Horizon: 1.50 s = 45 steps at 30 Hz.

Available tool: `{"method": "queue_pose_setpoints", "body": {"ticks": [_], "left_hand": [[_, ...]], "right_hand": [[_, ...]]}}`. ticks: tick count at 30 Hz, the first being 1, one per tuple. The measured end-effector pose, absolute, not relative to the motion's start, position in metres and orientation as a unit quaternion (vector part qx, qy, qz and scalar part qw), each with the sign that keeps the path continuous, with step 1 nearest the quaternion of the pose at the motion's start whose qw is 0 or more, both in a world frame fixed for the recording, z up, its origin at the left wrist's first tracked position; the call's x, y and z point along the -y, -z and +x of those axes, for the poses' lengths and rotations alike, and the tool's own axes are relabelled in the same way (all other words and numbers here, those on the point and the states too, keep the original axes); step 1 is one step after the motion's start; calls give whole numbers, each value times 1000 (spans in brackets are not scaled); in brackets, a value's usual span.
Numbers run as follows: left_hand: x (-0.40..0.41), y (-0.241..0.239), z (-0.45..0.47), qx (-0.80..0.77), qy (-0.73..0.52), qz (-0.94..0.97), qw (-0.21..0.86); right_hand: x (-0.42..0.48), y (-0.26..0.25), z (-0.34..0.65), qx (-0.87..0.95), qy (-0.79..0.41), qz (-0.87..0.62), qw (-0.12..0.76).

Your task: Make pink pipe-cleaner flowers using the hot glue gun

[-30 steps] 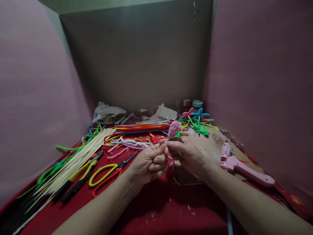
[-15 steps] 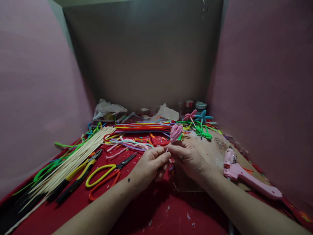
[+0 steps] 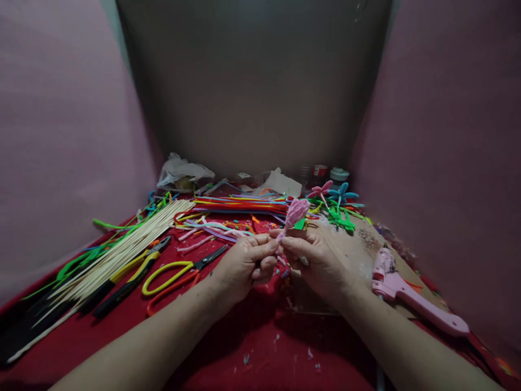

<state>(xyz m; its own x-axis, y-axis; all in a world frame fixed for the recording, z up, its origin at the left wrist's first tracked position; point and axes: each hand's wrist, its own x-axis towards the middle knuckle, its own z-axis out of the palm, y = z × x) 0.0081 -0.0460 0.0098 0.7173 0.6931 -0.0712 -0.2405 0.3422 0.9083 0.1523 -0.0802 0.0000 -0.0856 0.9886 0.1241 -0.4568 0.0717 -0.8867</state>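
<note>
A pink fuzzy pipe-cleaner flower bud (image 3: pixel 297 213) stands up between my two hands in the middle of the view, tilted slightly right. My left hand (image 3: pixel 253 262) pinches its lower end between thumb and fingers. From the other side, my right hand (image 3: pixel 313 255) closes its thumb and fingertips on the same base. The fingers hide most of the stem. Behind the bud shows a small bright green piece (image 3: pixel 300 224); I cannot tell whether it is attached.
On the red cloth (image 3: pixel 260 342) at left lie bamboo sticks (image 3: pixel 122 255), pliers (image 3: pixel 134 277) and scissors (image 3: pixel 179 274). Loose pipe cleaners (image 3: pixel 240 205) spread behind my hands. A pink glue gun (image 3: pixel 419 304) rests at right by cardboard (image 3: pixel 354 255). Pink and blue pipe-cleaner shapes (image 3: pixel 342 194) stand farther back.
The bud has risen a little and now leans right, showing more of its lower part. Both hands keep their pinch, with the left fingers shifted. The view has tilted slightly.
</note>
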Motion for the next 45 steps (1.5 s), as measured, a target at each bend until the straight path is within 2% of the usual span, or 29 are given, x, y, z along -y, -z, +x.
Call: {"method": "queue_pose_setpoints", "body": {"ticks": [10,28,31,37,39,41,45], "left_hand": [[42,-8,3,-129,-208,412,878],[47,-13,5,-231,-251,493,800],[50,-16,6,-262,-269,558,740],[53,-6,10,-310,-403,759,408],[52,-2,11,-310,-417,773,364],[52,-2,11,-319,-402,763,394],[54,-13,12,-333,-348,680,553]], "right_hand": [[78,1,153,392,-641,-311,582],[78,1,151,421,-573,-354,608],[77,1,150,407,-569,-360,617],[80,-5,142,382,-562,-342,649],[81,-6,141,386,-559,-337,652],[82,-5,141,388,-558,-342,649],[80,-4,144,390,-569,-342,638]]}}
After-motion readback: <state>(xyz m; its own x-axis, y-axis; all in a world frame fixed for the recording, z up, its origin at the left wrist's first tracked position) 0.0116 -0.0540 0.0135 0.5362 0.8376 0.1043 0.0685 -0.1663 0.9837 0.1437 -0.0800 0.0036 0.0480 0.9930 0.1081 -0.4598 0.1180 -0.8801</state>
